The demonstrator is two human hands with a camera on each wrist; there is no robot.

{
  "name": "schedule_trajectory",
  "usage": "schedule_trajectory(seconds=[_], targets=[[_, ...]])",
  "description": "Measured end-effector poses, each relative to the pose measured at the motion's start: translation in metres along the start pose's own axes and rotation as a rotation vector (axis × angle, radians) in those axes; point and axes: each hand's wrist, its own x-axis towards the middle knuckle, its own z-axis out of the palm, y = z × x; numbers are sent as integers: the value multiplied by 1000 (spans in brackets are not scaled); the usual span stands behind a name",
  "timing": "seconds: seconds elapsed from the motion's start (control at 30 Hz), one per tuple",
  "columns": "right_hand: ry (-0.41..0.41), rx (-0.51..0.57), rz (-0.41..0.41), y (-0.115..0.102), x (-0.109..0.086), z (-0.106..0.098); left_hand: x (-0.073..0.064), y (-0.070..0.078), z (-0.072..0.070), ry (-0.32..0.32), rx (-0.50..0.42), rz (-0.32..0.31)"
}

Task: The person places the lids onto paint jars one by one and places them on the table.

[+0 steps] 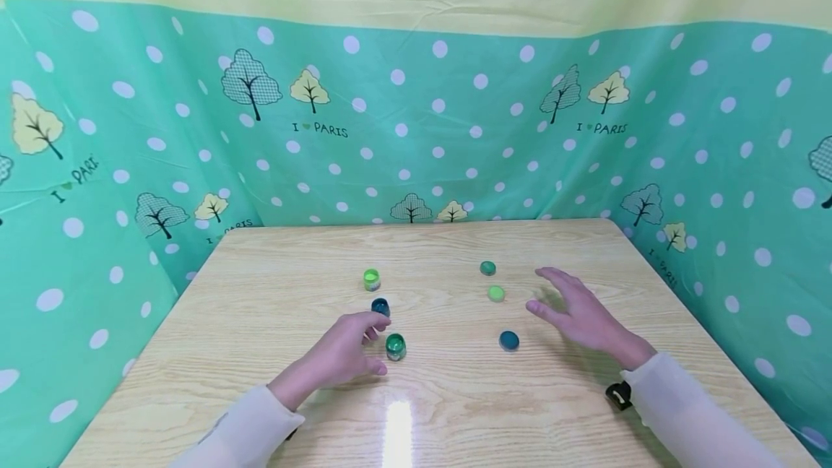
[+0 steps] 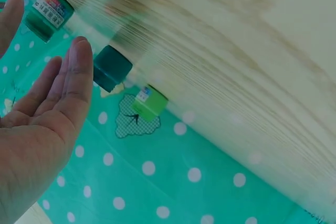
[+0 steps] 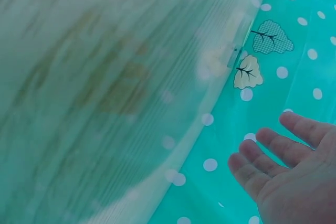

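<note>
Three small open jars, perhaps paint pots, stand in a rough line left of the table's middle: light green [image 1: 371,280], dark blue [image 1: 380,305] and green [image 1: 396,347]. My left hand [image 1: 347,349] hovers by the green jar, thumb and fingers apart, holding nothing. In the left wrist view, the labelled green jar [image 2: 50,14] shows between thumb and fingers, seemingly apart from them. My right hand [image 1: 578,313] is spread and bare, right of three round lids: green [image 1: 488,268], light green [image 1: 496,293] and blue [image 1: 509,341]. It touches none of them.
The wooden table [image 1: 442,244] reaches back to a teal dotted curtain [image 1: 438,128], which also hangs along both sides. A glare spot lies on the wood near the front. A dark band [image 1: 619,396] is at the right wrist.
</note>
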Motion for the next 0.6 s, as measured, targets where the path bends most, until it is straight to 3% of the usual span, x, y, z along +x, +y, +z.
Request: schedule_trajectory(seconds=[0.6], targets=[[-10,42,4,-7,2,4,13,2,6,-60,14,-4]])
